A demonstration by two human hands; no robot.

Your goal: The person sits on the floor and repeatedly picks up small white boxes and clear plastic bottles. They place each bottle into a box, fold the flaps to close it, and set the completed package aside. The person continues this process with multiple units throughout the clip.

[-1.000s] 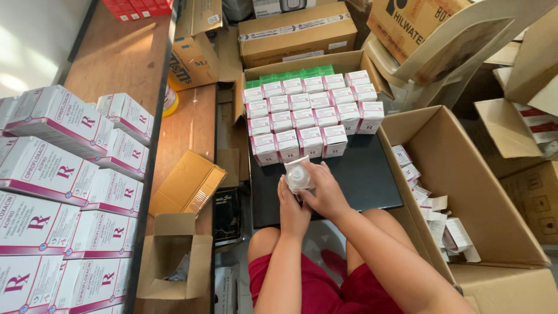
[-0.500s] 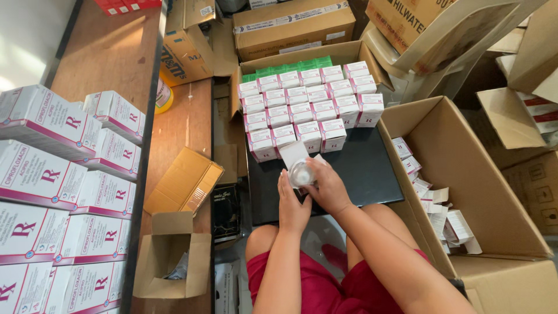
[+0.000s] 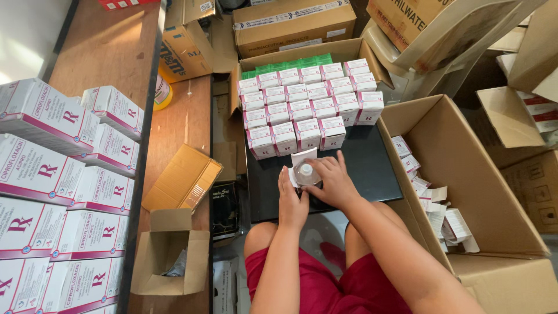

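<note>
Both hands working w/ a small clear bottle point(image 3: 306, 172) and its white carton point(image 3: 301, 158), flap open. Right hand point(image 3: 332, 185) is curling around the bottle, fingers pinching it from the right side. Left hand point(image 3: 292, 202) is sitting flat against the carton's left side, fingers straight, pressing in. Bottle is sitting betw. the two hands, over the black tray point(image 3: 372, 168), cap facing cam. Just beyond the fingertips: rows of white/pink small boxes point(image 3: 305, 110) standing upright on the tray. Right of the right hand: big open cardboard box point(image 3: 465, 174) w/ loose flat cartons point(image 3: 433, 200) inside. Far left of the left hand: stacked larger white/pink packs point(image 3: 52, 174) on a shelf.
</note>
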